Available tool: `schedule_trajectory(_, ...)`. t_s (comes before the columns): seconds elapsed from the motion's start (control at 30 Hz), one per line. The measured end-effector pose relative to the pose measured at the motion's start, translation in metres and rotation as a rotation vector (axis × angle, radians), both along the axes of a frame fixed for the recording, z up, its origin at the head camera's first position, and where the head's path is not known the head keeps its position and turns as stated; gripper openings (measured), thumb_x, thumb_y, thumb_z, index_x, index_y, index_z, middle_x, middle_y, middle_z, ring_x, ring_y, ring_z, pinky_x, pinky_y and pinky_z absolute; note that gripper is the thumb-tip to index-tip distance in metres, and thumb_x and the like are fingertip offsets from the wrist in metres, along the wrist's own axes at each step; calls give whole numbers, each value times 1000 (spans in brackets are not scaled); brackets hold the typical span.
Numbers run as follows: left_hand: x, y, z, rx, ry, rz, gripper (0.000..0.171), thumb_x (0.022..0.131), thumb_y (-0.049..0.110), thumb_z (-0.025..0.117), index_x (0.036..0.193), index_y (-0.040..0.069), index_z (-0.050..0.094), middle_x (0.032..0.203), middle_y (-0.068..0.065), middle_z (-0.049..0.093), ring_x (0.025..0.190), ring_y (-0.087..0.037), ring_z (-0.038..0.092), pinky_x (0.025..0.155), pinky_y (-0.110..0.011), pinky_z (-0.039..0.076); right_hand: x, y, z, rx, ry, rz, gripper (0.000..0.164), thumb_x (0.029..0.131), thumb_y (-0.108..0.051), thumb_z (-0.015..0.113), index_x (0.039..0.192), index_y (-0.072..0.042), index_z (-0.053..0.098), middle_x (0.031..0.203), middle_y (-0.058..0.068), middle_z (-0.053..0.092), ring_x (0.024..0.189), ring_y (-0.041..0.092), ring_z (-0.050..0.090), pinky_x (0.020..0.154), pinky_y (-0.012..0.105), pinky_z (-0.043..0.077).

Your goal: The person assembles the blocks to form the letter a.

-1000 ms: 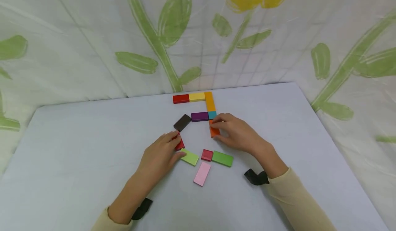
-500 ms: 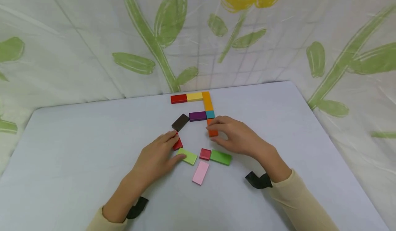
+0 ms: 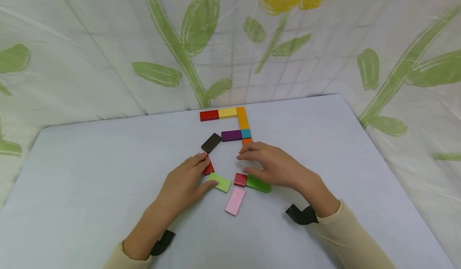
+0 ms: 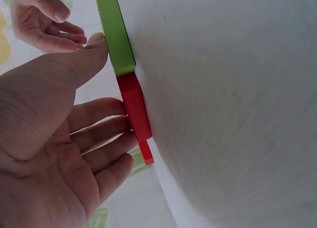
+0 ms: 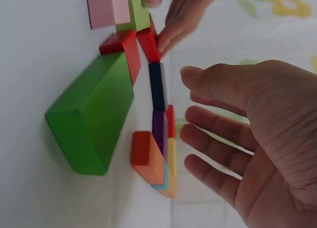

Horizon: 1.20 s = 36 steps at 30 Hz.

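Observation:
My left hand point(image 3: 180, 185) rests by a red block point(image 3: 209, 168), its fingertips touching it. The thumb lies at the lime green block point(image 3: 221, 183). In the left wrist view the fingers are loosely bent along the red block's side, and the thumb tip meets the lime block's edge. Holding nothing, my right hand point(image 3: 275, 163) hovers above the table near the green block point(image 3: 259, 184) and the orange block point(image 3: 247, 141), partly covering both. From the right wrist, its fingers look relaxed and apart from the orange block point(image 5: 147, 156) and green block point(image 5: 91, 114).
A dark brown block point(image 3: 211, 143), purple block point(image 3: 231, 135) and teal block point(image 3: 245, 133) continue the line. Behind are a yellow-orange block point(image 3: 243, 118), yellow block point(image 3: 227, 113) and red block point(image 3: 209, 115). A small red block point(image 3: 240, 179) and pink block point(image 3: 235, 201) lie nearer.
My right hand has let go of the orange block and moved nearer, toward the green block. The left hand stays at the red and lime blocks.

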<state>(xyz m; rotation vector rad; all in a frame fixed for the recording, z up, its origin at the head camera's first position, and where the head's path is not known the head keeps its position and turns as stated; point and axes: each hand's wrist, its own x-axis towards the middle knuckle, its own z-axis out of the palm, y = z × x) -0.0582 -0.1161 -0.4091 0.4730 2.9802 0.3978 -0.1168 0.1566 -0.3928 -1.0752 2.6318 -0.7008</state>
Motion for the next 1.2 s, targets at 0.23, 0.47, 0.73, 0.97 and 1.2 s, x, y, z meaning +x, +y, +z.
schedule_trajectory(0.23, 1, -1, 1, 3, 30, -9, 71, 88, 44, 85, 143, 4, 65, 153, -14, 61, 143, -34, 59, 114, -49, 54, 9, -11, -5, 8, 27, 105, 33, 99, -27, 76, 130, -16, 75, 135, -2, 69, 125, 16, 67, 107, 37, 59)
schedule_trajectory(0.47, 1, -1, -1, -2, 27, -24, 72, 89, 45, 84, 144, 4, 64, 154, -14, 60, 144, -34, 58, 116, -49, 52, 19, -12, -11, 6, -5, 121, 29, 98, -26, 77, 126, -19, 76, 128, -6, 71, 119, 11, 68, 104, 34, 60)
schedule_trajectory(0.73, 1, -2, -2, 2, 37, -19, 71, 89, 44, 84, 144, 3, 64, 154, -15, 60, 143, -34, 58, 115, -49, 53, 22, -13, -17, 25, -17, 154, 24, 101, -23, 73, 124, -19, 77, 129, -7, 72, 124, 12, 67, 109, 37, 58)
schedule_trajectory(0.97, 1, -2, -2, -3, 27, -13, 72, 89, 44, 84, 145, 3, 64, 155, -15, 60, 143, -35, 59, 113, -49, 55, 26, -6, -19, 52, 5, 131, 26, 99, -17, 75, 125, -18, 78, 132, -4, 73, 125, 16, 68, 107, 39, 59)
schedule_trajectory(1.2, 0, -1, -2, -8, 15, -9, 72, 90, 44, 84, 146, 4, 63, 156, -14, 59, 144, -34, 58, 114, -49, 54, 27, 3, -17, 52, 28, 99, 28, 94, -12, 80, 121, -16, 79, 125, -3, 71, 117, 15, 68, 100, 35, 62)
